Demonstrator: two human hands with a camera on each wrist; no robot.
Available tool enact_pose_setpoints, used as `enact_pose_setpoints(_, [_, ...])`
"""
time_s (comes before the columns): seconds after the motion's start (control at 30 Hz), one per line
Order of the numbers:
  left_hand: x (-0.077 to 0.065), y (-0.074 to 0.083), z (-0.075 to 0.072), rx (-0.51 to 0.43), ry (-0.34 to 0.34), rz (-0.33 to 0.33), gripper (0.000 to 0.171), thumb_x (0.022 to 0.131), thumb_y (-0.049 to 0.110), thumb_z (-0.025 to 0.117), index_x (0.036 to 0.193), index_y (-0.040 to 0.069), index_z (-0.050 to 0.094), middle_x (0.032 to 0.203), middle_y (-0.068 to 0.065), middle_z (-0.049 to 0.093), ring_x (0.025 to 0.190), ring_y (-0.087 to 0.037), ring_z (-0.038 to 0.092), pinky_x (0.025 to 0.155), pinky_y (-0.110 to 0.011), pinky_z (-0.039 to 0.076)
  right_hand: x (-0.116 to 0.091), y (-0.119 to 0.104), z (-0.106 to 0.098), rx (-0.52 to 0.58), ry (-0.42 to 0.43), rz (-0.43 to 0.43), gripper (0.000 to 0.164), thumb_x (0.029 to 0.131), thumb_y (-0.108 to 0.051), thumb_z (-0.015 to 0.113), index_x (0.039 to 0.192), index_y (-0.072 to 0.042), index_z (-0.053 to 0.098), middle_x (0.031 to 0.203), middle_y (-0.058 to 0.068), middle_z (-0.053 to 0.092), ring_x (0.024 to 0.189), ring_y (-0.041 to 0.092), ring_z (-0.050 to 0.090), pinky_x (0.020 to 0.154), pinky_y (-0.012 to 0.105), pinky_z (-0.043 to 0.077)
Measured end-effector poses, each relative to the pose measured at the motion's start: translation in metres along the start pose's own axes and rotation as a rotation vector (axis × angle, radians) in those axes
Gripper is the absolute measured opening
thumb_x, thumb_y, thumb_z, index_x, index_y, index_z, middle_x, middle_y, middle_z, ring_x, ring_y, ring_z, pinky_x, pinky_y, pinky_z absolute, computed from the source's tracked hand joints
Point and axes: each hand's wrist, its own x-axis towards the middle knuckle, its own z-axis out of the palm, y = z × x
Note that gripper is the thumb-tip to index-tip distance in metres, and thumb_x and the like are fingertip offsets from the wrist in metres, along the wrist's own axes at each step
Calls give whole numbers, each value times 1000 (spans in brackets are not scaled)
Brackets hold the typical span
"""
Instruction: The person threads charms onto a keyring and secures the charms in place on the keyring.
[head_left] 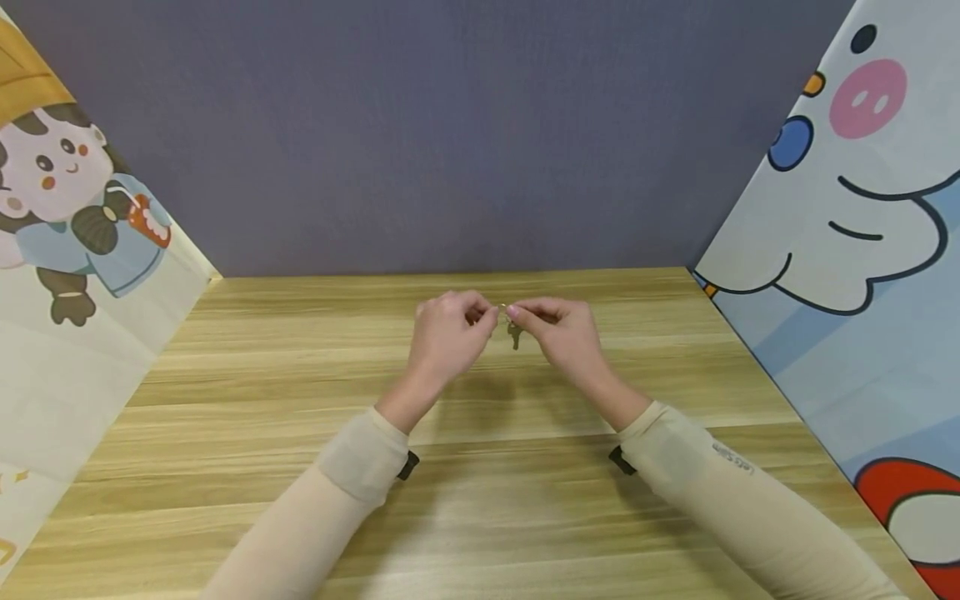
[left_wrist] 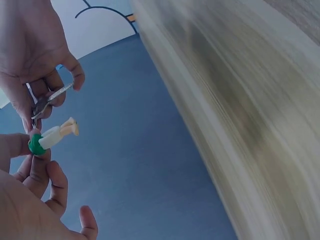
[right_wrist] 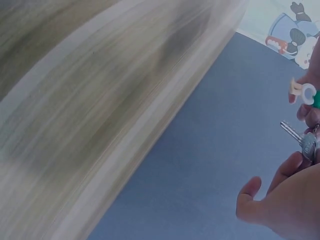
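Observation:
Over the far half of the wooden table, my left hand (head_left: pixel 452 329) and right hand (head_left: pixel 564 335) meet almost fingertip to fingertip. A thin metal key ring (head_left: pixel 504 307) shows between them. Metal keys (head_left: pixel 514 333) hang below my right fingertips, which pinch the ring end; the right wrist view shows a silver key (right_wrist: pixel 307 145) there. My left thumb and finger pinch the green top of a small figurine charm (left_wrist: pixel 36 144) with a white and cream body. The charm dangles close beside the keys, and the fingers partly hide where it joins the ring.
The wood-grain table (head_left: pixel 300 400) ends at a dark blue-grey back panel (head_left: pixel 450 142). Cartoon-printed side walls stand at left (head_left: pixel 82 250) and right (head_left: pixel 862 250). A dark strap piece (head_left: pixel 622 460) shows under the right sleeve.

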Motion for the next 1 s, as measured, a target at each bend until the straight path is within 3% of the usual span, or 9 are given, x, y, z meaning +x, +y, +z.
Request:
enact_pose_setpoints(0.23, [0, 1, 4, -21, 29, -43, 21, 99, 26, 69, 96, 11, 82, 86, -2, 81, 77, -20, 72, 98, -52, 44, 0, 3, 5, 40, 40, -25, 24, 98, -25, 80, 110, -5, 83, 103, 14, 82, 86, 10, 73, 79, 23, 59])
enact_pose_setpoints(0.5, [0, 2, 8, -61, 56, -80, 22, 99, 25, 67, 97, 9, 82, 80, -3, 79, 69, -19, 69, 101, -56, 43, -1, 4, 8, 78, 58, -12, 24, 97, -25, 80, 110, -4, 83, 100, 10, 83, 82, 9, 73, 76, 21, 59])
enact_pose_setpoints(1.0, [-2, 4, 8, -95, 75, -112, 21, 101, 25, 66, 93, 12, 81, 69, 0, 75, 59, -15, 64, 105, -55, 42, -4, 5, 10, 80, 42, 7, 24, 98, -29, 80, 109, -8, 84, 103, 11, 83, 86, 12, 75, 78, 24, 58])
